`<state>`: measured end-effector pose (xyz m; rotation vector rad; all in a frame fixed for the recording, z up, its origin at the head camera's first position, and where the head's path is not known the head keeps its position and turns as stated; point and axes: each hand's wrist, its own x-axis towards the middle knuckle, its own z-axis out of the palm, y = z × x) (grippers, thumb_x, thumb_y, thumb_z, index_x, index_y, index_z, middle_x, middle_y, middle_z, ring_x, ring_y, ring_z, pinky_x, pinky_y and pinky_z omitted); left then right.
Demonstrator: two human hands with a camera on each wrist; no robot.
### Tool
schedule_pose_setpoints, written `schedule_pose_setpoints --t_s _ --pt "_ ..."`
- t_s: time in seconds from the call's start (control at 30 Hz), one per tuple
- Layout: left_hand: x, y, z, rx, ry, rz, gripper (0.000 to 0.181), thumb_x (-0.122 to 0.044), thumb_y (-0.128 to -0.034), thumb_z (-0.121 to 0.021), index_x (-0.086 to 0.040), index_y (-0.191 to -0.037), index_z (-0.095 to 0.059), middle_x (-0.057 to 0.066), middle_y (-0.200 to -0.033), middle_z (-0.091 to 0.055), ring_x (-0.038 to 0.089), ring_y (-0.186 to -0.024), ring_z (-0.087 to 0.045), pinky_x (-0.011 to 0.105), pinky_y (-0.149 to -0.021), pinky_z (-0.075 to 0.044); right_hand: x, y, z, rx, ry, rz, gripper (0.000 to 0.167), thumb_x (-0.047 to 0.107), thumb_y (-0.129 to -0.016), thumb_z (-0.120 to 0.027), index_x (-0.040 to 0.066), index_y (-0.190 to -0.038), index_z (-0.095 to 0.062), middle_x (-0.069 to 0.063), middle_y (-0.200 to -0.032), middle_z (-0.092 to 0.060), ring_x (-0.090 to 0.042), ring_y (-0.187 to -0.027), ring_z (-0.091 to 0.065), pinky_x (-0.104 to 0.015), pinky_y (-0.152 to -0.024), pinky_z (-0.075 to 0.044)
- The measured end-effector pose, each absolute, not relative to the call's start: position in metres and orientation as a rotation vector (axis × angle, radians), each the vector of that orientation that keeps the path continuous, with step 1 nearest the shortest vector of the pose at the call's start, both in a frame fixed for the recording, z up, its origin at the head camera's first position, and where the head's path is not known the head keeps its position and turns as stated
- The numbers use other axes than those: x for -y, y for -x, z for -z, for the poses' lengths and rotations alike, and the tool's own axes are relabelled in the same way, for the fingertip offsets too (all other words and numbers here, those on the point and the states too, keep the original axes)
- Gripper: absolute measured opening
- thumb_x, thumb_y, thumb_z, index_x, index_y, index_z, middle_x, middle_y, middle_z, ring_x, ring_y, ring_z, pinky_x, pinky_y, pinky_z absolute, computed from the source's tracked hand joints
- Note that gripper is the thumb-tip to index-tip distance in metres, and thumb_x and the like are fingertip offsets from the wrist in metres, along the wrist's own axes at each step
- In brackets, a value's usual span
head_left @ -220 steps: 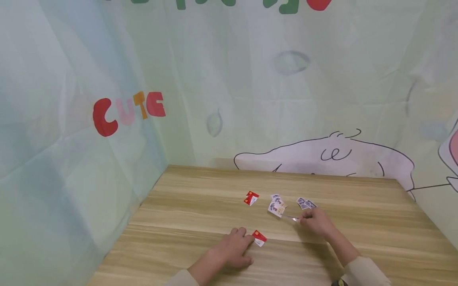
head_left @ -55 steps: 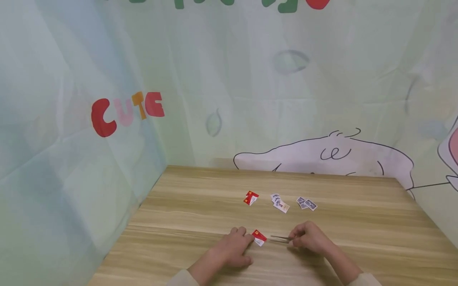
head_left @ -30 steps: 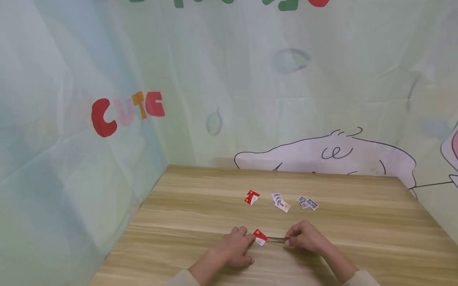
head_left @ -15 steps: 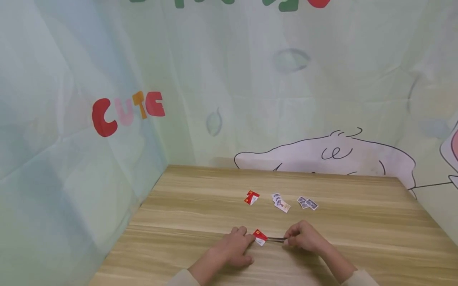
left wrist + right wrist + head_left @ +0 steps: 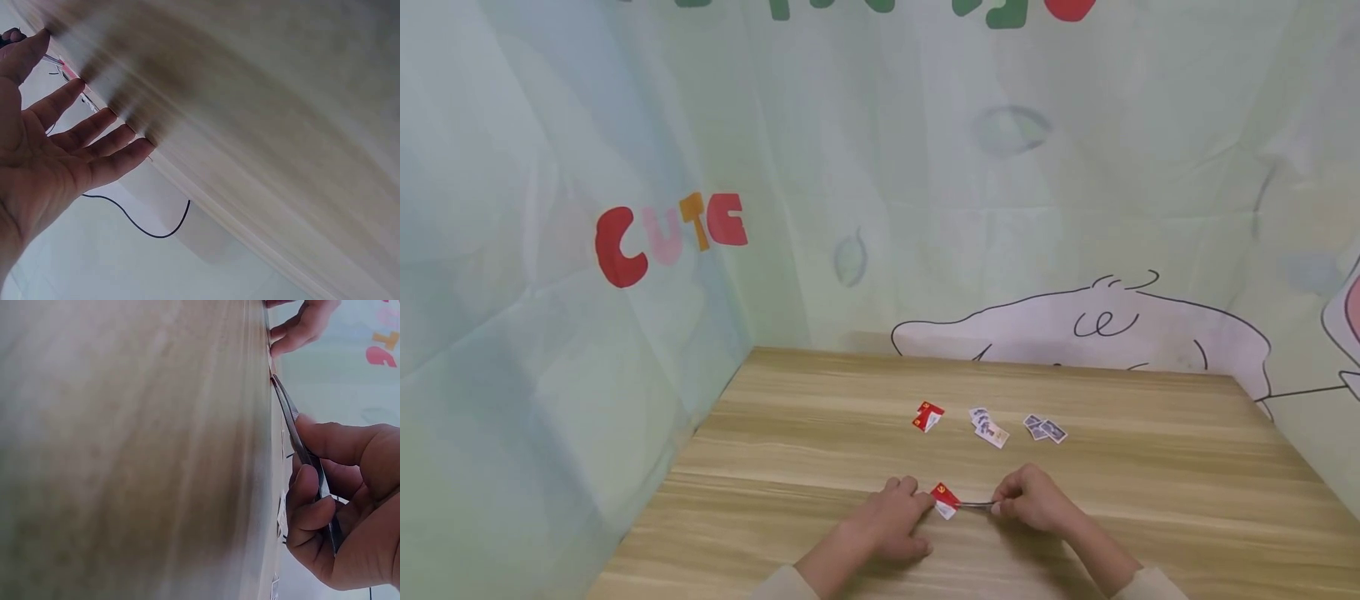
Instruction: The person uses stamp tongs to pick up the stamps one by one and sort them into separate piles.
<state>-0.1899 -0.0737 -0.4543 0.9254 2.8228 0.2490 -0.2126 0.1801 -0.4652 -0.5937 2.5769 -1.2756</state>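
Observation:
My left hand (image 5: 891, 521) rests on the wooden table, fingers spread, its index fingertip touching the left edge of a red-and-white stamp (image 5: 945, 500). In the left wrist view the same hand (image 5: 69, 137) shows its fairly straight fingers with tips down on the tabletop. My right hand (image 5: 1033, 498) pinches a pair of metal tweezers (image 5: 976, 504) between thumb and fingers. The tweezers' tips meet the stamp's right edge; whether they grip it I cannot tell. Seen from the right wrist, the tweezers (image 5: 300, 434) have their arms close together, pointing at the left hand's fingertips.
Farther back on the table (image 5: 820, 450) lie three groups of overlapping stamps: red ones (image 5: 928, 416) at left, pale ones (image 5: 990, 428) in the middle, grey ones (image 5: 1045, 428) at right. A printed cloth (image 5: 805, 167) hangs behind and along the left side.
A pale stamp was placed on the middle group earlier. My right hand then brought the tweezers to the red-and-white stamp, and their arms have drawn together. The left hand has stayed in place.

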Motion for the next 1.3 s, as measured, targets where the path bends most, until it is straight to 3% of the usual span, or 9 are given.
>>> schedule_pose_setpoints --t_s 0.77,1.1,1.3 --pt "0.078 0.184 0.444 -2.920 -1.015 -0.094 0.050 -0.043 -0.0766 -0.069 -0.020 -0.120 -0.060 -0.001 -0.103 -0.051 0.016 -0.094 -0.049 0.037 -0.074 -0.044 -0.189 0.208 0.460 -2.616 0.655 1.299 0.006 0.003 -0.076 -0.068 0.008 -0.074 -0.068 0.003 -0.067 -0.060 -0.009 -0.059 -0.049 -0.024 -0.053 -0.041" --pt "0.077 0.178 0.444 -2.904 -1.040 -0.111 0.054 -0.040 -0.0760 -0.069 -0.019 -0.125 -0.058 0.001 -0.108 -0.053 0.016 -0.096 -0.050 0.040 -0.080 -0.046 -0.192 0.204 0.457 -2.608 0.590 1.348 0.004 0.006 -0.077 -0.069 0.002 -0.077 -0.069 0.002 -0.068 -0.059 -0.012 -0.059 -0.048 -0.024 -0.052 -0.040" --pt "0.080 0.180 0.444 -2.933 -1.031 -0.120 0.050 -0.039 -0.0744 -0.069 -0.018 -0.119 -0.061 0.000 -0.106 -0.054 0.017 -0.094 -0.050 0.038 -0.076 -0.045 -0.191 0.203 0.457 -2.602 0.534 1.381 0.003 0.004 -0.076 -0.069 0.001 -0.078 -0.069 0.001 -0.068 -0.059 -0.015 -0.060 -0.048 -0.025 -0.053 -0.040"
